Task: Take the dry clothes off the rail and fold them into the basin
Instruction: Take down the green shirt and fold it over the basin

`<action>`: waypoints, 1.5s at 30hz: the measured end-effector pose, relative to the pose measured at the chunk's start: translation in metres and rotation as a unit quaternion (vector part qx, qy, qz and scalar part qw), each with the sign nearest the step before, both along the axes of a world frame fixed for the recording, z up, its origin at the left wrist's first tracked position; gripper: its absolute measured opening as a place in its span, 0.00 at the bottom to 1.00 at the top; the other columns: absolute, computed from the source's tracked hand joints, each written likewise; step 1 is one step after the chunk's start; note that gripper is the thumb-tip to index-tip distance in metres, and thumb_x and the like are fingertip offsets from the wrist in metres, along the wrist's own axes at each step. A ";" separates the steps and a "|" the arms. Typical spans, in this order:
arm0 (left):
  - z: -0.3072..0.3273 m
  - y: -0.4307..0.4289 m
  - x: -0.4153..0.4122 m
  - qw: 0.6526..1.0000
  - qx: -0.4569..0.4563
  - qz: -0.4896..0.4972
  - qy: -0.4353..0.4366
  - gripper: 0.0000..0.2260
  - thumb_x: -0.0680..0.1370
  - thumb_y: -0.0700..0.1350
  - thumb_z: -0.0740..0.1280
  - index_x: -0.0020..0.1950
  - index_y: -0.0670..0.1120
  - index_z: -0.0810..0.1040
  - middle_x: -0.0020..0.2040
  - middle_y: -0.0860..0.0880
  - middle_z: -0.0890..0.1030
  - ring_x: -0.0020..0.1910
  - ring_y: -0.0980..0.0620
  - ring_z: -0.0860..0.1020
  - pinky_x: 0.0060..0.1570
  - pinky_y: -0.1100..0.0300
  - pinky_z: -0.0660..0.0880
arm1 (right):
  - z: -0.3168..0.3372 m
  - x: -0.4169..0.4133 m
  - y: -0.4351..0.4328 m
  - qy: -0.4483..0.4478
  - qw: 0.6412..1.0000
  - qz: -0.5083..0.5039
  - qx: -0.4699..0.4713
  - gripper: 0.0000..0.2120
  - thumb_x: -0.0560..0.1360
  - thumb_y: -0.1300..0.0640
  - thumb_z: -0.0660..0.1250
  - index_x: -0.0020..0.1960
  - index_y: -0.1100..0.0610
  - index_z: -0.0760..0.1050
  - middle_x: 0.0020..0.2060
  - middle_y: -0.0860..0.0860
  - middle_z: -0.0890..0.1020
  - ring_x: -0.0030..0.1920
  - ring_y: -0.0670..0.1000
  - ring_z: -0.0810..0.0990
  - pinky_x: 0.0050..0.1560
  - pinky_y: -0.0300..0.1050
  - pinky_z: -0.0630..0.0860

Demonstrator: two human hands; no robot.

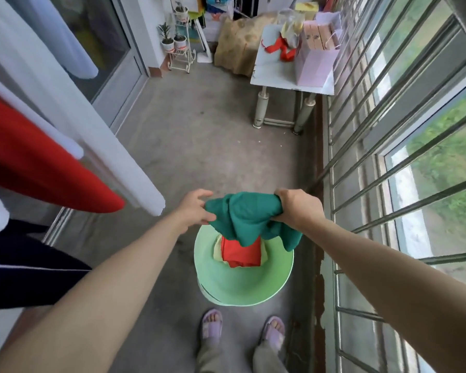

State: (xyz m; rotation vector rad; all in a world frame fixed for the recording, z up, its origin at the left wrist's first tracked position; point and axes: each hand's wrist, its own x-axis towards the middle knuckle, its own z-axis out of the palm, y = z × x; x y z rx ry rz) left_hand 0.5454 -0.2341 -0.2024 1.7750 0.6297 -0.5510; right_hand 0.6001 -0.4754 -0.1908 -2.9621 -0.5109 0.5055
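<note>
My right hand [297, 208] is clenched tight on a bunched green cloth [248, 219], the fingers wrapped right round its upper edge so the rest sags below my knuckles. My left hand [195, 208] is at the cloth's other corner, fingers half curled and fairly wide. The corner lies between thumb and fingertips, though I cannot tell whether they actually nip it.

Straight under both hands sits the green basin [242, 286] on the concrete floor. The cloth's hanging tail dangles over its far rim, on my right-hand side. Inside the basin, beneath my right fingers, lies a folded red cloth [241, 254] on top of a pale yellow one [217, 251] (only the yellow edges peep out).

Well off to the left of my left hand hang a red garment [38, 168], some white ones [65, 84] and a dark one [24, 270]. Beyond my fingertips, further along the balcony, stands a table [275, 74] with a pink bag [315, 65] on it. Window bars [388, 130] run close past my right hand. My purple slippers [211, 324] are just this side of the basin.
</note>
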 end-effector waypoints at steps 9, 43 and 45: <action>-0.058 -0.022 0.006 0.923 0.319 -0.216 -0.022 0.38 0.66 0.44 0.74 0.73 0.56 0.62 0.71 0.47 0.61 0.68 0.44 0.66 0.66 0.53 0.65 | -0.071 0.005 0.000 0.017 1.000 0.026 0.001 0.15 0.69 0.50 0.67 0.54 0.51 0.72 0.44 0.49 0.81 0.44 0.56 0.80 0.37 0.46 0.73; -0.639 -0.020 0.014 0.711 0.389 -0.580 -0.085 0.18 0.75 0.34 0.60 0.64 0.45 0.67 0.77 0.46 0.56 0.74 0.43 0.59 0.60 0.48 0.72 | -0.631 -0.016 -0.009 0.231 0.963 0.078 -0.116 0.39 0.76 0.69 0.59 0.77 0.44 0.45 0.77 0.50 0.48 0.67 0.56 0.66 0.53 0.45 0.75; -0.647 -0.021 0.007 0.774 0.360 -0.515 -0.082 0.22 0.72 0.30 0.63 0.64 0.43 0.66 0.76 0.46 0.55 0.75 0.44 0.56 0.63 0.47 0.71 | -0.642 -0.022 -0.008 0.232 0.969 0.047 -0.076 0.40 0.75 0.71 0.59 0.77 0.44 0.47 0.77 0.50 0.48 0.64 0.57 0.70 0.53 0.44 0.75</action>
